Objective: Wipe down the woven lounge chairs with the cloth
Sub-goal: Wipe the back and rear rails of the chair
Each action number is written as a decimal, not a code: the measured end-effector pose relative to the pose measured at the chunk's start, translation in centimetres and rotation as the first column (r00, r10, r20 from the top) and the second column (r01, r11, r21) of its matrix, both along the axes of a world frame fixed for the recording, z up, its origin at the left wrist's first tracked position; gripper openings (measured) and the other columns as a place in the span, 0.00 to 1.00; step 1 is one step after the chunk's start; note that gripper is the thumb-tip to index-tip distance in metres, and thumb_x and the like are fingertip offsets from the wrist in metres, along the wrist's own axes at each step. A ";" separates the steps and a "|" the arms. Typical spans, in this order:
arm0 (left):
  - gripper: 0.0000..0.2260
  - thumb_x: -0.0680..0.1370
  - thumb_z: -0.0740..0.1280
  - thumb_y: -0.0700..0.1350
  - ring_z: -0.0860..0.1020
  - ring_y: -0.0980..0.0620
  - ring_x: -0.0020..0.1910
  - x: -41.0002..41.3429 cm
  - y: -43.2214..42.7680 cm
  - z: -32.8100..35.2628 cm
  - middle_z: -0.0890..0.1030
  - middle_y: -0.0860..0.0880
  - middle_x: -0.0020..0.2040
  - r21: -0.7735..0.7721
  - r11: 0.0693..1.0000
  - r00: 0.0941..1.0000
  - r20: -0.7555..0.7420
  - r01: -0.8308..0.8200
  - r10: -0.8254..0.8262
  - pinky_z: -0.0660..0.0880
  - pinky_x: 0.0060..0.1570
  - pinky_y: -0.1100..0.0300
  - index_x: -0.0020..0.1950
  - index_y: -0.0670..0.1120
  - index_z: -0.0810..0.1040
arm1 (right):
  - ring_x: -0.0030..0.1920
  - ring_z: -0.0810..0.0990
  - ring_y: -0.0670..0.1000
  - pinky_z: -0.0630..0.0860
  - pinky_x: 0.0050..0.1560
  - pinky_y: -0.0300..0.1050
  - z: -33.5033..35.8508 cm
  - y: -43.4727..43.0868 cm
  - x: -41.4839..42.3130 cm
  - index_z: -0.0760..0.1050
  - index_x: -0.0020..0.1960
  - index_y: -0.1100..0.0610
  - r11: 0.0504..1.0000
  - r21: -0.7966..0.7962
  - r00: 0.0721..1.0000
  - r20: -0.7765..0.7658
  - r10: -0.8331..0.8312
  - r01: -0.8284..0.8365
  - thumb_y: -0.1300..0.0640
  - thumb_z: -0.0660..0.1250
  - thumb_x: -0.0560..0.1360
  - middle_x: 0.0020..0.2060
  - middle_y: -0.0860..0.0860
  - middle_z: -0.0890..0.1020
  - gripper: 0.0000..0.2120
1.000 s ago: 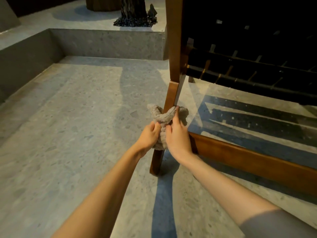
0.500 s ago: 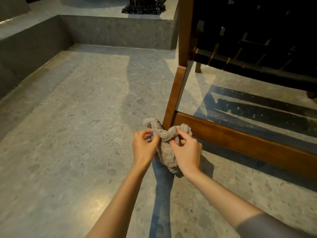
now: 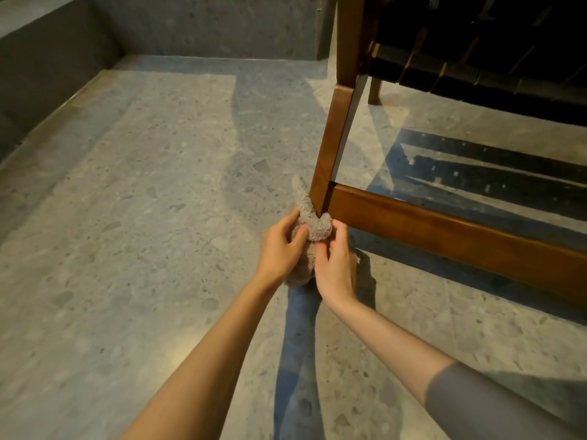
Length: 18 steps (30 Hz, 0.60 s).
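Note:
A woven lounge chair fills the upper right: a brown wooden leg (image 3: 332, 144), a low wooden rail (image 3: 444, 231) and a dark woven seat (image 3: 495, 58) above. A fuzzy grey cloth (image 3: 313, 222) is wrapped around the foot of the leg, just below where the rail joins it. My left hand (image 3: 279, 249) grips the cloth from the left. My right hand (image 3: 333, 265) pinches it from the right. The bottom of the leg is hidden behind cloth and hands.
Speckled grey stone floor (image 3: 143, 217) lies all around. A raised stone step (image 3: 203, 27) runs along the back and the left side. A second chair leg (image 3: 374, 90) stands farther back under the seat.
Both hands have slid the cloth down the chair leg, from above the rail joint to the leg's foot. The view has tilted down and closer.

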<state>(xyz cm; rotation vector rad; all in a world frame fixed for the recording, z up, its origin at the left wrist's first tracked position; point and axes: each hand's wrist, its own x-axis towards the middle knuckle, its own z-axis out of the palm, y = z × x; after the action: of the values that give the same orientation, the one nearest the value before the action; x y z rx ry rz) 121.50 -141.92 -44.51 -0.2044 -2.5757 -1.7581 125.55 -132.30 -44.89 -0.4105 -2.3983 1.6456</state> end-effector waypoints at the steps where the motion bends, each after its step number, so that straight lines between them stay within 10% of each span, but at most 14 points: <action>1: 0.18 0.79 0.64 0.40 0.75 0.69 0.55 0.4 0.0 -0.6 0.77 0.58 0.59 0.007 1.000 1.000 0.015 -0.014 0.014 0.71 0.54 0.74 0.70 0.47 0.71 | 0.56 0.79 0.51 0.76 0.54 0.45 -0.5 0.1 0.0 0.69 0.66 0.52 1.000 0.009 1.000 0.017 -0.006 0.006 0.59 0.60 0.80 0.58 0.50 0.80 0.15; 8: 0.18 0.79 0.65 0.40 0.77 0.62 0.57 4.2 -0.9 -4.1 0.79 0.51 0.61 0.007 0.997 0.988 0.135 -0.081 0.079 0.73 0.56 0.69 0.69 0.44 0.72 | 0.53 0.81 0.51 0.79 0.48 0.45 -3.5 0.1 1.4 0.72 0.58 0.51 0.999 -0.017 0.983 0.177 0.052 -0.050 0.60 0.64 0.78 0.53 0.52 0.83 0.11; 13: 0.12 0.79 0.65 0.39 0.79 0.59 0.50 3.7 -0.4 -2.7 0.82 0.50 0.52 0.091 0.991 0.990 0.113 -0.101 0.090 0.77 0.52 0.60 0.61 0.49 0.77 | 0.48 0.82 0.46 0.79 0.49 0.42 -2.1 0.1 0.8 0.71 0.47 0.45 0.991 -0.131 0.999 0.046 0.013 -0.007 0.65 0.66 0.76 0.45 0.49 0.83 0.14; 18: 0.19 0.79 0.63 0.41 0.74 0.57 0.64 0.0 1.0 0.4 0.76 0.49 0.66 0.142 0.984 0.991 0.098 -0.107 0.094 0.71 0.65 0.57 0.71 0.44 0.70 | 0.37 0.82 0.53 0.79 0.41 0.52 -0.3 0.3 -1.3 0.76 0.45 0.48 0.963 -0.206 0.981 -0.049 -0.187 0.173 0.60 0.70 0.74 0.33 0.52 0.83 0.07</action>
<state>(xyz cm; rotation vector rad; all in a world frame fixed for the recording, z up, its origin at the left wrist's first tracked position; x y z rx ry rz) 121.53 -140.96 -44.06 0.0088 -2.4513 -1.9532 124.23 -131.96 -45.19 -0.5781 -2.0848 1.7928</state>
